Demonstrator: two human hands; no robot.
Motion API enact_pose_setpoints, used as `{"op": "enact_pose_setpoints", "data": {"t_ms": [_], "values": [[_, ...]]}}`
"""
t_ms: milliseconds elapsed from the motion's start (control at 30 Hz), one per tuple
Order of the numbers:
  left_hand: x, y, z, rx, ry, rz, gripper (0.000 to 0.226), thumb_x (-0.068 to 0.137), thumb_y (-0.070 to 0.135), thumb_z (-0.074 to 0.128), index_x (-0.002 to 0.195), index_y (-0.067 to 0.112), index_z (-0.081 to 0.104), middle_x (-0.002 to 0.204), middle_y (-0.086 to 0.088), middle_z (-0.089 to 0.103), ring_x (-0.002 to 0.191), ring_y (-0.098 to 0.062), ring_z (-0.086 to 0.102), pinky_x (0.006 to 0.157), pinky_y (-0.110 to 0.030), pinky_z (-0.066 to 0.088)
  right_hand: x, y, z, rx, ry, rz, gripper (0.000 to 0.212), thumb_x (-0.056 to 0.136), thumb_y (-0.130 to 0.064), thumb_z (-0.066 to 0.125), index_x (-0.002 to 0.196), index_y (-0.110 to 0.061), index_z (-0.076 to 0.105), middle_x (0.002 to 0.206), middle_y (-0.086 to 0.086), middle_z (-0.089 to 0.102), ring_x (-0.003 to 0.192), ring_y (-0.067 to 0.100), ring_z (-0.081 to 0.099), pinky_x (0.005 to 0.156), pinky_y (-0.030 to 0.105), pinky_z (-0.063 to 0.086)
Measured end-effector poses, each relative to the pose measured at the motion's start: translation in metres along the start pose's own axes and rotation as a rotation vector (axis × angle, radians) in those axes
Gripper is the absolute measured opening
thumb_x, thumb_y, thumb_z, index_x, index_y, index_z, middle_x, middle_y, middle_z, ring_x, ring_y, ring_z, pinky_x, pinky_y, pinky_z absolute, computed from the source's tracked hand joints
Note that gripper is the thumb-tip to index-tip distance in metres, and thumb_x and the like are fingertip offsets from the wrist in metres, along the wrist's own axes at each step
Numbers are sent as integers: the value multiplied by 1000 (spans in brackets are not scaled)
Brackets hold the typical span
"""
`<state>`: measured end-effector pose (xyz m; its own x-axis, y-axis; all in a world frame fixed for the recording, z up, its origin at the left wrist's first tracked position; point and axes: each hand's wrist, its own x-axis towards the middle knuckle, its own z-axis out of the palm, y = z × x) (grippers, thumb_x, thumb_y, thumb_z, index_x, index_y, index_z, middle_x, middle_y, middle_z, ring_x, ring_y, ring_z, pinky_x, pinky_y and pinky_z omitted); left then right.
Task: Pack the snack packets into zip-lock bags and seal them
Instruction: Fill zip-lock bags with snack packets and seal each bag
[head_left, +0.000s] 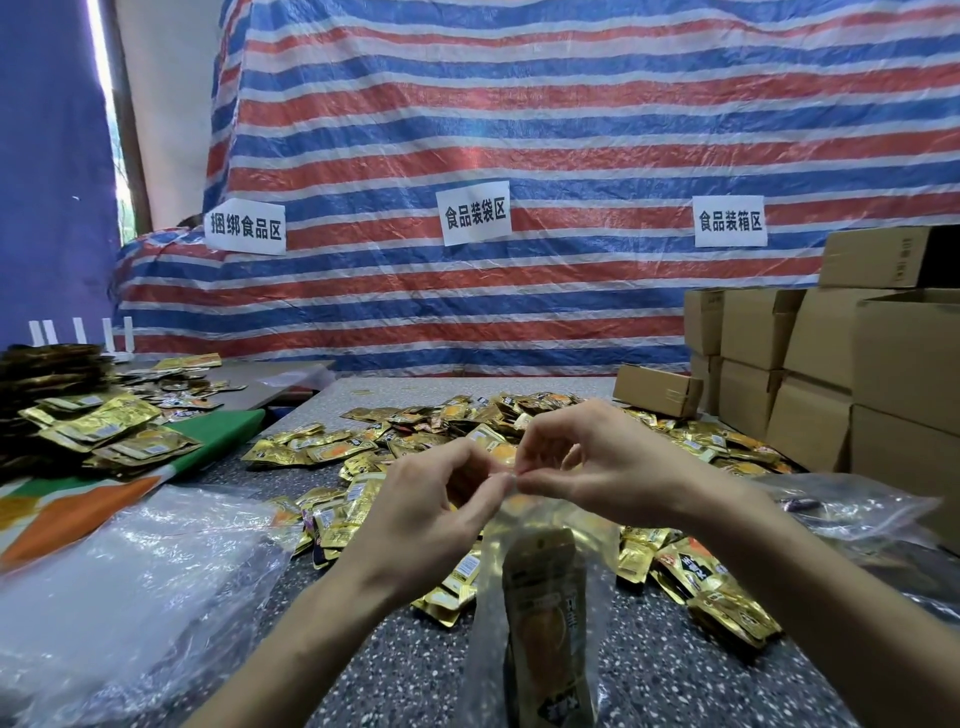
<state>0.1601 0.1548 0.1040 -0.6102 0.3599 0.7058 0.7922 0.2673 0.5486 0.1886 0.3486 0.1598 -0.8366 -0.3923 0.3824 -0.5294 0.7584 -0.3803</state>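
Left hand (431, 514) and right hand (587, 462) meet at the centre of the view, raised above a speckled grey bench (405, 654). Each hand pinches the top edge of a clear zip-lock bag (488, 597) between thumb and forefinger, with the other fingers loosely curled. The two sets of fingertips come together at the middle of the bag's mouth. Whether the sealing strip is pressed closed there cannot be told.

The zip-lock bag hangs down from the pinch toward the viewer. Inside it, a gold snack packet (545, 613) with an orange picture on its front lies lengthwise, seen through the plastic.

Behind and beside the hands, a loose pile of gold packets (467, 421) spreads across the bench, reaching to the right past the right forearm. At the lower left lies a stack of clear plastic bags (130, 571). Another clear plastic bag (852, 506) lies crumpled at the right.

Farther left, more gold packets (104, 431) are heaped on a green and orange cloth (228, 431). Brown cardboard boxes (810, 364) are stacked along the right side, with one small flat box (657, 389) lying on the bench near them.

A red, white and blue striped tarp (519, 130) covers the back wall and carries three white paper signs (474, 212) with Chinese characters.
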Motion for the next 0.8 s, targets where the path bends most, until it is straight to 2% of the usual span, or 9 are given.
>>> {"op": "enact_pose_setpoints", "data": {"t_ms": [100,200,300,367,533,600,667,800], "values": [[0,-1,1,1,16,21,14,92,12,68,82,22,70,72,4,68,65,-16,63,61,-38,50,0,0,1,22,2,-11,12,87,-29,76,90,-17,74,85,-1,72,78,11,65,68,21,51],[0,-1,3,14,28,58,13,92,8,68,82,17,70,73,3,69,67,-17,64,61,-38,51,-1,0,2,62,-10,-24,13,86,-29,78,90,-17,74,82,3,71,69,8,60,63,23,49],[-1,-1,4,25,50,86,11,90,6,68,82,14,70,74,2,69,68,-16,65,61,-38,51,1,0,3,76,-19,-44,8,87,-21,76,87,-13,74,81,7,69,67,5,55,64,29,50],[-1,-1,4,53,72,119,10,88,5,70,81,12,69,73,3,68,68,-14,64,59,-34,50,2,0,5,79,7,-61,6,86,-16,75,84,-10,73,78,7,68,65,3,52,62,30,47],[0,0,5,72,162,179,5,84,9,68,80,12,69,70,5,66,63,-8,60,55,-16,45,4,1,5,85,51,-76,7,87,-17,74,82,-14,72,73,-4,62,64,0,49,58,18,40],[0,-2,4,46,177,169,5,84,12,66,80,12,71,71,6,68,65,-8,62,56,-17,47,4,3,3,85,32,-76,7,88,-21,75,84,-16,73,76,-3,66,68,2,52,61,19,42],[0,-4,4,10,178,124,6,84,15,67,80,16,71,72,7,69,68,-10,64,57,-25,51,2,7,0,91,22,-64,8,88,-25,75,83,-18,74,78,-4,68,71,3,55,63,19,43],[1,-10,4,-72,205,-3,20,87,4,71,77,21,70,74,9,69,69,-9,64,59,-27,52,-4,22,-5,90,56,11,7,86,-27,76,81,-23,75,78,-8,69,73,3,57,66,26,46]]}}
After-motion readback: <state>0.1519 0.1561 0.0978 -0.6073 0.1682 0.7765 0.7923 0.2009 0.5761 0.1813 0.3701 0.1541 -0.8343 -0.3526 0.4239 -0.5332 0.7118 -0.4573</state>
